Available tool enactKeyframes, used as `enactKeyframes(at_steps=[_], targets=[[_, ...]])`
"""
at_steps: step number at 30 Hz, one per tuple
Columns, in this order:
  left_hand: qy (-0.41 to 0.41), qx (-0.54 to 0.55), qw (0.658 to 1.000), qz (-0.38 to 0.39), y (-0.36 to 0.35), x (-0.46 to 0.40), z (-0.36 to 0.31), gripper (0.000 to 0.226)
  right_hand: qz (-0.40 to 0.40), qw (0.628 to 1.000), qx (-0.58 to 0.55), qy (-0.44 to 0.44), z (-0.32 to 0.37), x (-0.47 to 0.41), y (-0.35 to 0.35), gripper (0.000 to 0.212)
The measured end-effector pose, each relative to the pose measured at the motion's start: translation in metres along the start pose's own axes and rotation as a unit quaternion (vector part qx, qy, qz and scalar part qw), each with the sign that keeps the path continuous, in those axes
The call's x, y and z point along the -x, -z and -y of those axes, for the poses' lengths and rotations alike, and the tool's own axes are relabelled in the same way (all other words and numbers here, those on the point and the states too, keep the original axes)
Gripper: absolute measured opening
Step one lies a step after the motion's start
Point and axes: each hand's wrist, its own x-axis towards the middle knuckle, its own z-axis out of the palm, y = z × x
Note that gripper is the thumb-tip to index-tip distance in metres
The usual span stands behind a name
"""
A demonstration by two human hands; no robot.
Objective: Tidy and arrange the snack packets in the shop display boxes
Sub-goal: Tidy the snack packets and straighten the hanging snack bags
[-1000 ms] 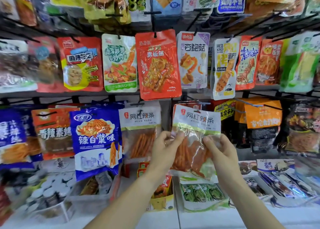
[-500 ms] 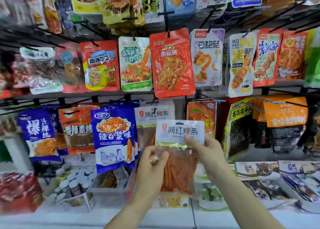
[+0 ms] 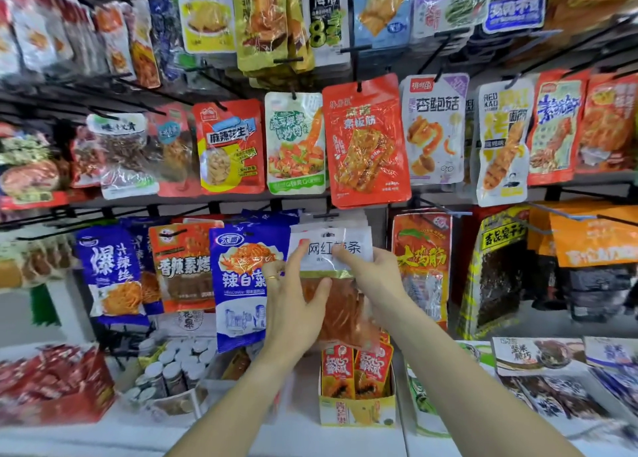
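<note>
Both hands hold the white-topped packet (image 3: 331,266): left hand (image 3: 293,304) seemingly pinching its left edge, right hand (image 3: 376,284) gripping the header, blue packet (image 3: 241,277) crowding alongside.

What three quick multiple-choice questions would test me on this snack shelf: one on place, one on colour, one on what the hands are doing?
1. What hangs just left of the white-topped packet?
A. blue packet
B. green tin
C. black box

2. What colour is the ring?
A. silver
B. gold
C. black

3. What are the hands doing?
A. resting on the shelf
B. both on the packet
C. holding a jar

Answers:
1 A, the blue packet hangs beside it.
2 B, a gold band shows on the left hand.
3 B, left and right hand fingers pinch the packet's top.
</note>
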Motion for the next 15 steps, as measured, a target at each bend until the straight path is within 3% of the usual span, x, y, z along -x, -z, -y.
enactKeyframes(at_steps=[4, 10, 13, 15], targets=[[-0.013, -0.062, 0.998, -0.011, 0.000, -0.001, 0.005, 0.067, -0.005, 1.000, 0.009, -0.010, -0.005, -0.007, -0.002, 0.036], [-0.156, -0.234, 0.959, -0.041, -0.015, -0.015, 0.016, 0.063, -0.053, 0.995, 0.072, -0.040, -0.018, -0.040, -0.007, 0.083], [-0.188, -0.320, 0.928, 0.011, -0.026, -0.030, 0.025, 0.070, -0.084, 0.986, 0.137, -0.046, -0.017, -0.052, -0.004, 0.058], [-0.184, -0.354, 0.916, 0.032, -0.031, -0.038, 0.031, 0.076, -0.096, 0.981, 0.160, -0.053, -0.016, -0.057, 0.000, 0.062]])
